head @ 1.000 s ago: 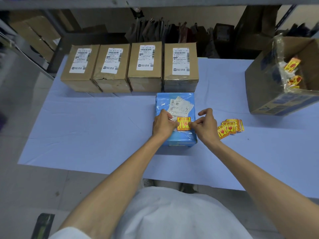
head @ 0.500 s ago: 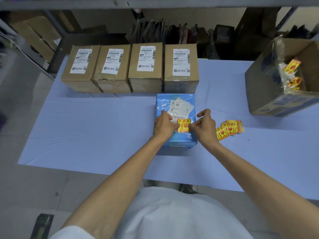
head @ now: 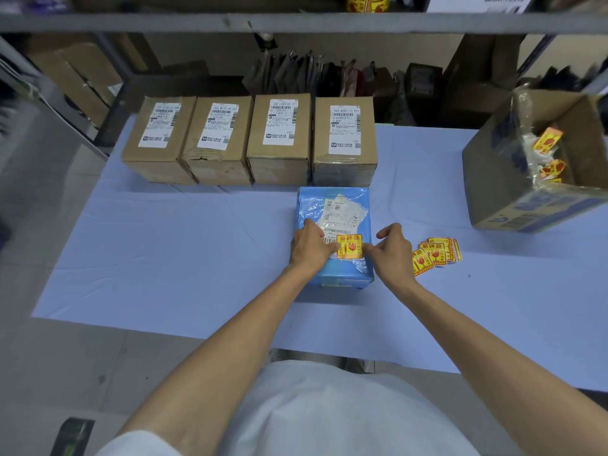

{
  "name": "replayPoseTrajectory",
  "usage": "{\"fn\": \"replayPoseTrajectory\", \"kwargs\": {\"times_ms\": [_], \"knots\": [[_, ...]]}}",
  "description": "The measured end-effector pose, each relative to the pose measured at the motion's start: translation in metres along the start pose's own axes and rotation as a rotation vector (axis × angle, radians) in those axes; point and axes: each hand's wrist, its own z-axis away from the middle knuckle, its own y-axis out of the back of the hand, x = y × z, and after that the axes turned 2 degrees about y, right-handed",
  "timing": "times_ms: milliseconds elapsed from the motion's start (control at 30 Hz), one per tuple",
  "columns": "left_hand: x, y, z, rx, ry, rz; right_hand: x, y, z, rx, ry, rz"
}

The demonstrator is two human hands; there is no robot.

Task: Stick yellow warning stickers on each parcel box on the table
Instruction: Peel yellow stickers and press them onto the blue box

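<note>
A square yellow warning sticker [head: 349, 246] with red print lies flat on top of a blue plastic-wrapped parcel box [head: 311, 205], just below its crumpled white shipping label [head: 342, 213]. The left hand [head: 311, 246] rests on the parcel with relaxed fingers, its thumb pressing the sticker's left edge. The right hand [head: 390, 250] touches the right edge with its thumb tip, its forefinger lifted and loosely bent, grasping nothing.

The parcel sits near the middle of the tabletop [head: 164, 258], which is covered with a pale blue cloth, smooth apart from fold creases. The glossy wrapping is wrinkled at the near corner. Just right of the right hand, a fanned pile of loose yellow stickers [head: 436, 253] lies on the cloth.

Behind the parcel, four brown cardboard boxes [head: 279, 166] stand side by side in a row, touching, each with a white barcode label on top. At the far right a large open cardboard carton [head: 493, 179], lined with clear plastic, leans tilted and holds more yellow stickers [head: 547, 143].

A grey metal shelf rail [head: 296, 23] crosses overhead, with dark bags and stacked cartons in the dim space behind. Grey floor tiles [head: 65, 373] show to the left.
</note>
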Motion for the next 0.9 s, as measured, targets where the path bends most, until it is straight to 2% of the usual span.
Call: {"fn": "replayPoseTrajectory", "kwargs": {"times_ms": [133, 367, 467, 567, 767, 900], "knots": [[0.003, 0.001, -0.002, 0.037, 0.031, -0.016, 0.0, 0.005, -0.008, 0.048, -0.027, 0.051], [0.009, -0.003, -0.009, 0.043, 0.075, -0.173, -0.013, -0.003, -0.019, -0.128, -0.046, 0.174], [0.008, -0.004, -0.012, 0.034, 0.097, -0.161, -0.012, -0.005, -0.021, -0.125, 0.025, 0.159], [0.009, -0.003, -0.014, 0.026, 0.107, -0.138, -0.012, -0.003, -0.026, -0.116, 0.009, 0.124], [0.0, 0.003, -0.005, 0.003, 0.026, -0.029, -0.008, 0.001, -0.026, -0.141, -0.019, 0.149], [-0.006, -0.001, 0.005, -0.059, -0.049, -0.141, -0.005, 0.0, -0.018, -0.185, 0.055, 0.144]]}}
